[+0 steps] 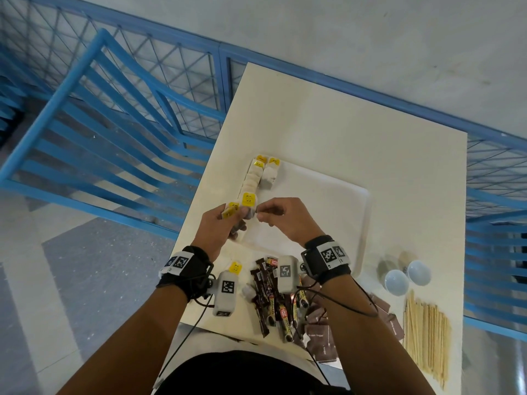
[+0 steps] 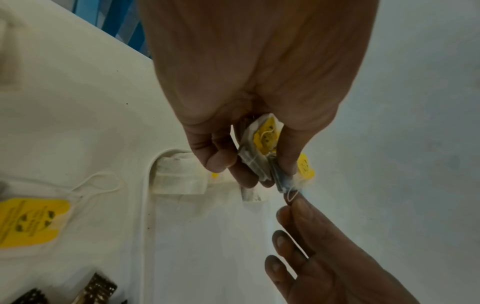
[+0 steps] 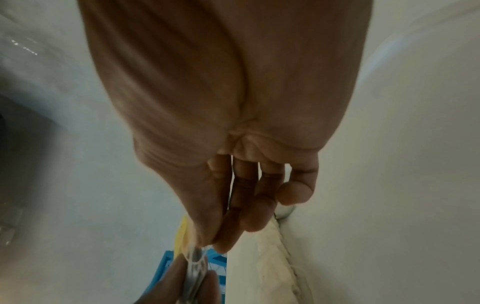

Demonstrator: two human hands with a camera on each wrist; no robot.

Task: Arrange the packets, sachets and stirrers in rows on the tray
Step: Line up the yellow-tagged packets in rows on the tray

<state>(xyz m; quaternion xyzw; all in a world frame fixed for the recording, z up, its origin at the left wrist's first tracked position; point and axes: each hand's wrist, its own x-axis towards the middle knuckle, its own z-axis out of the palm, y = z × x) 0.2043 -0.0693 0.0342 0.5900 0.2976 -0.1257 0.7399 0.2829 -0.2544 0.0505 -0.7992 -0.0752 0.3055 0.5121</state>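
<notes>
The cream bench (image 1: 356, 132) carries a white tray (image 1: 336, 195), and along the tray's left edge a row of tea bags (image 1: 258, 178) with yellow tags already lies. Near the person, off the tray, wait the dark coffee sachets (image 1: 271, 300), the brown sugar packets (image 1: 319, 337) and the wooden stirrers (image 1: 425, 337); two small white bowls (image 1: 406, 276) stand just beside the tray's corner. Above the near end of the row, the left hand (image 1: 221, 223) holds a small bundle of tea bags (image 2: 257, 152), its fingers (image 2: 221, 158) curled around them. The right hand (image 1: 288, 218) pinches a thin string (image 2: 291, 194) of one bag between thumb and fingertip, and its other fingers are loosely bent. I think the risk is here: the strings may be tangled, so a pull on one could drag out several bags together or tear a tag, and a falling bag could disturb the finished row just below.
</notes>
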